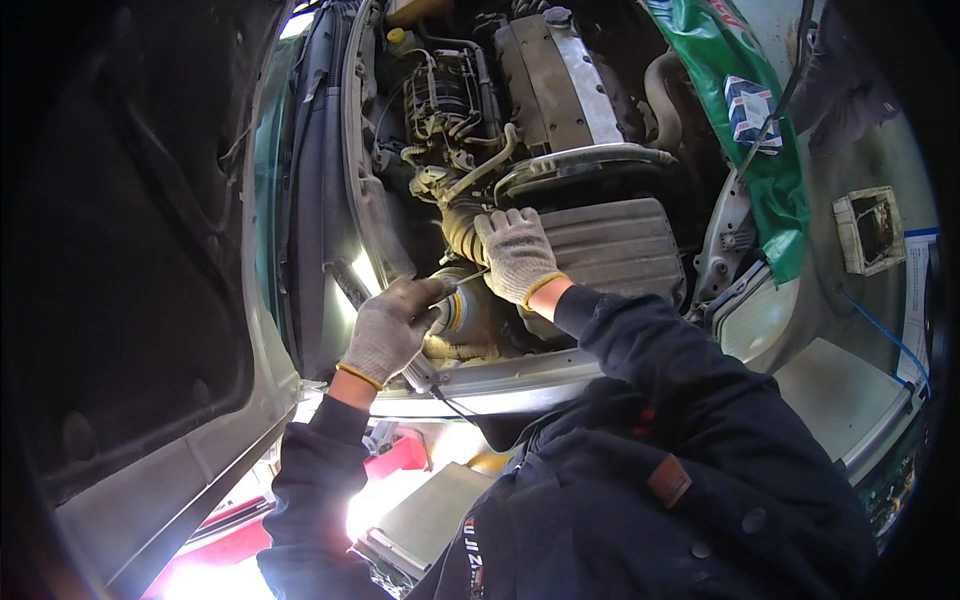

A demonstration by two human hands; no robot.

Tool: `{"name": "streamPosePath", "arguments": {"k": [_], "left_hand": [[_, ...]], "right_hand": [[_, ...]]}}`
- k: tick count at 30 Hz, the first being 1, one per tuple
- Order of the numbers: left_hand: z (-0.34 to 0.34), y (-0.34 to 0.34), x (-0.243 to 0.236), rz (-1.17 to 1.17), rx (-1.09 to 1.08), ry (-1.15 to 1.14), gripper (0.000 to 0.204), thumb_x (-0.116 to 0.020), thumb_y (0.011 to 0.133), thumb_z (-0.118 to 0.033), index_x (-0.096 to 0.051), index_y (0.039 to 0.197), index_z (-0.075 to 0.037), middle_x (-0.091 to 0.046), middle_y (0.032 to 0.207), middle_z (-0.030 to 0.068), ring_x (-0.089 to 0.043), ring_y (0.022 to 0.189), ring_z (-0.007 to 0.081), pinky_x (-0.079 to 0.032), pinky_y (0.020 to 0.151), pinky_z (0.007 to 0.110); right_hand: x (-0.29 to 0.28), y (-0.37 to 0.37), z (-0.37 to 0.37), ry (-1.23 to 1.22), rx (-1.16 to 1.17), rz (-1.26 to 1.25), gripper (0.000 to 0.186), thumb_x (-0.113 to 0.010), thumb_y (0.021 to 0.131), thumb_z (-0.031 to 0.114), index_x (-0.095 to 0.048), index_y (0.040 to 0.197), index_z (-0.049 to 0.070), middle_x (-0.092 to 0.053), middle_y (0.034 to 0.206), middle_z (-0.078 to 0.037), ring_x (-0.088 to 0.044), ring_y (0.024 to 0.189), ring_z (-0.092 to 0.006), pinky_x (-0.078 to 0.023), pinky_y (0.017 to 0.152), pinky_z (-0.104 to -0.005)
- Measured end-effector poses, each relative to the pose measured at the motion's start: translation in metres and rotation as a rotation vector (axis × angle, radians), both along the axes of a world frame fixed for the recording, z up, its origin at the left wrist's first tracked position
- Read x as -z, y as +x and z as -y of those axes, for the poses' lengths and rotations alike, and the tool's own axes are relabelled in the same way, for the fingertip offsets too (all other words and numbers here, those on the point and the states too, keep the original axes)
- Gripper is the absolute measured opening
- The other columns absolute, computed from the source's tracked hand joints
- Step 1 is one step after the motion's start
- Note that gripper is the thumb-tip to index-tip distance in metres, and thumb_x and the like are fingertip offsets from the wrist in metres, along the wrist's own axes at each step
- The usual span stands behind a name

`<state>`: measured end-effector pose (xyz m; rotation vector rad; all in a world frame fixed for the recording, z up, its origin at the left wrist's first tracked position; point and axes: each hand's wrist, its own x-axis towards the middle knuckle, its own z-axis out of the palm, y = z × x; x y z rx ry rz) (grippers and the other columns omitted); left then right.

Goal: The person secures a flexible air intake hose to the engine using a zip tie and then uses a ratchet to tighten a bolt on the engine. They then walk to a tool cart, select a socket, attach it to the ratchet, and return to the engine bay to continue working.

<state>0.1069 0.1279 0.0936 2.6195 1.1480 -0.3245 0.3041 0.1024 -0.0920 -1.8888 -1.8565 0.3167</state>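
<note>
My left hand (390, 330), in a grey knitted glove, is closed on a thin tool (465, 280) whose metal shaft runs rightward under my other hand; its handle is mostly hidden. My right hand (515, 255), gloved too, rests with curled fingers at the corrugated intake hose (462, 230), beside the ribbed airbox cover (610, 240); whether it grips the hose or the tool I cannot make out. Just below the shaft is a round housing with a yellow ring (458, 310). A work light (358, 275) shines beside my left hand.
The raised hood (140, 250) fills the left. The engine cover (550, 85) is above my hands. A green fender cover (775, 200) at right bears a small box (750, 110). A square container (865, 230) is beyond the car; red equipment (400, 455) shows below.
</note>
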Motion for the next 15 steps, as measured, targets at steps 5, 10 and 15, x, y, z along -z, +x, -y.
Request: {"name": "streamPosePath", "arguments": {"k": [5, 10, 15], "left_hand": [[-0.016, 0.004, 0.006, 0.062, -0.821, -0.508, 0.057, -0.084, 0.101, -0.029, -0.073, 0.144, 0.007, -0.086, 0.106, 0.0181, -0.078, 0.094, 0.0193, -0.060, 0.086, 0.038], [-0.017, -0.005, 0.004, -0.249, 0.518, 0.287, 0.044, -0.087, 0.098, -0.022, -0.079, 0.140, -0.011, -0.081, 0.107, 0.0145, -0.077, 0.090, 0.0315, -0.064, 0.085, 0.045], [-0.009, -0.003, 0.001, -0.103, -0.071, 0.006, 0.044, -0.083, 0.098, -0.028, -0.080, 0.137, -0.008, -0.083, 0.125, 0.0207, -0.081, 0.113, 0.0386, -0.063, 0.102, 0.047]], "right_hand": [[-0.003, 0.001, 0.003, 0.022, 0.012, 0.013, 0.065, -0.088, 0.082, 0.030, -0.067, 0.139, 0.007, -0.075, 0.125, -0.011, -0.069, 0.121, -0.0296, -0.047, 0.106, -0.0467], [-0.006, 0.003, 0.004, 0.007, -0.012, 0.003, 0.062, -0.086, 0.084, 0.029, -0.067, 0.138, 0.006, -0.075, 0.124, -0.011, -0.069, 0.121, -0.0291, -0.047, 0.105, -0.0465], [-0.005, 0.002, 0.003, 0.000, -0.008, 0.002, 0.073, -0.092, 0.079, 0.035, -0.066, 0.141, 0.007, -0.074, 0.125, -0.011, -0.069, 0.121, -0.0297, -0.047, 0.107, -0.0476]]}}
